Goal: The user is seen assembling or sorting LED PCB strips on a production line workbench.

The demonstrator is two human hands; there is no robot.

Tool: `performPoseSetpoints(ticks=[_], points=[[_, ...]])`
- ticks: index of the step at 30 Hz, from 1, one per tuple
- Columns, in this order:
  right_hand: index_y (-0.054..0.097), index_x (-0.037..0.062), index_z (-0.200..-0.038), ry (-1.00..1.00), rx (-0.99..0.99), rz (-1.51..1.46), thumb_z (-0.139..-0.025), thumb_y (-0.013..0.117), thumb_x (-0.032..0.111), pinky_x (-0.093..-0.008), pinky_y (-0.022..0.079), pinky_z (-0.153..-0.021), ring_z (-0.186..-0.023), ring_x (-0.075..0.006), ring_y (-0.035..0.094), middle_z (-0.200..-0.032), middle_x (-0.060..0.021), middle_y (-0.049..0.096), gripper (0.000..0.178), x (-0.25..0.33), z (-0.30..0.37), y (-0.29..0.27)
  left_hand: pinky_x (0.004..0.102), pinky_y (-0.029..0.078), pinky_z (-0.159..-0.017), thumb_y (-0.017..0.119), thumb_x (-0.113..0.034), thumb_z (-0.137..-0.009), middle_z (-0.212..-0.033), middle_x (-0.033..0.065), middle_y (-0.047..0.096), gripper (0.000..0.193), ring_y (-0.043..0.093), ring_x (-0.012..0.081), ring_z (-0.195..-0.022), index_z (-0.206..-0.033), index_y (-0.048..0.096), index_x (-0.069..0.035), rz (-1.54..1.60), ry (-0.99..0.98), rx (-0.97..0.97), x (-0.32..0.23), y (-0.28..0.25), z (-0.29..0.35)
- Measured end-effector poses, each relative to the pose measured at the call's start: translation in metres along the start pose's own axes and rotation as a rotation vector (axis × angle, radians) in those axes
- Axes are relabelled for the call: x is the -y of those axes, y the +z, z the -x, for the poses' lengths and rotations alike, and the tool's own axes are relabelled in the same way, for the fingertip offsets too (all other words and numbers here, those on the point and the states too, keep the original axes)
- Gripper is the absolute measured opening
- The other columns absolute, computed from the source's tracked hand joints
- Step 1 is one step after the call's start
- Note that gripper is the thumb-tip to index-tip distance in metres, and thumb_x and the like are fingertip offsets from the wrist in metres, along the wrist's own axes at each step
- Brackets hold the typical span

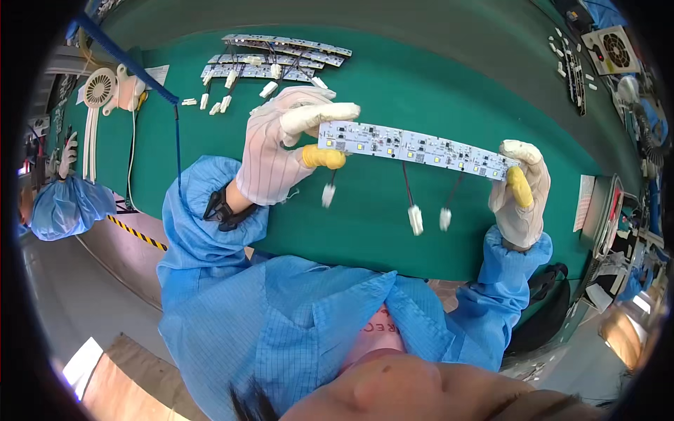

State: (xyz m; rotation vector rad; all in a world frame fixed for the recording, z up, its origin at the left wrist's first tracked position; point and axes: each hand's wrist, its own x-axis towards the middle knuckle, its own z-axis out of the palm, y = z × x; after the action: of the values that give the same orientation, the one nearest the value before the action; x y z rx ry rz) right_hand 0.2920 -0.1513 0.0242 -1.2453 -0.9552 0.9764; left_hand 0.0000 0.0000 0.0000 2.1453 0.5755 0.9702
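Note:
A curved white LED circuit board (414, 147) hangs above the green bench, held level by its two ends. My left hand (281, 144), in a striped white glove with a yellow thumb cover, pinches its left end. At the right end, my right hand (525, 186) grips it between covered thumb and finger. Dark wires with white connectors (415, 219) dangle from the board. Beyond my left hand, several similar LED boards (274, 59) lie in an overlapping row, their wires and connectors pointing toward me. A black wrist strap (223, 210) circles my left wrist.
The green bench mat (393, 77) spreads under the board. A white fan (102, 88) stands at the far left, near a hanging blue cord (126, 52). More boards (576, 81) and a boxed fan (614, 50) sit far right. A co-worker's blue sleeve (67, 207) shows at left.

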Motion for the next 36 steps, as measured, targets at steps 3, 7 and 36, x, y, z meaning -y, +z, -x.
performPoseSetpoints(ticks=[3,7,36], points=[[0.054,-0.0002,-0.112,0.033,0.034,-0.047,-0.084,0.069,0.029,-0.0165,0.037,-0.044,-0.05,-0.0055,0.051,-0.078,-0.0083,0.062,0.043,0.001,0.0,0.002,0.0307,0.05,-0.079,0.075,-0.042,-0.067,-0.094,0.0099,0.065,0.049,0.062,0.0232,-0.092,-0.103,0.07,-0.009,0.02,-0.014,-0.012,-0.002,0.0,-0.004],[0.055,0.0004,-0.111,0.021,0.021,-0.091,-0.084,0.07,0.026,-0.0162,0.037,-0.044,-0.049,-0.0048,0.05,-0.078,-0.0077,0.062,0.04,0.0,0.002,0.001,0.0329,0.05,-0.079,0.076,-0.037,-0.065,-0.089,0.0102,0.066,0.048,0.063,0.0248,-0.09,-0.102,0.07,-0.008,0.002,-0.001,-0.023,-0.006,0.003,-0.003],[0.054,-0.0016,-0.113,0.044,0.136,0.037,-0.085,0.067,0.032,-0.0169,0.037,-0.044,-0.045,-0.005,0.049,-0.08,-0.0058,0.061,0.046,0.016,0.008,0.001,0.0281,0.051,-0.075,0.068,-0.038,-0.082,-0.103,0.0135,0.064,0.058,0.063,0.017,-0.083,-0.121,0.056,0.003,0.342,-0.15,-0.154,0.004,0.014,0.003]])
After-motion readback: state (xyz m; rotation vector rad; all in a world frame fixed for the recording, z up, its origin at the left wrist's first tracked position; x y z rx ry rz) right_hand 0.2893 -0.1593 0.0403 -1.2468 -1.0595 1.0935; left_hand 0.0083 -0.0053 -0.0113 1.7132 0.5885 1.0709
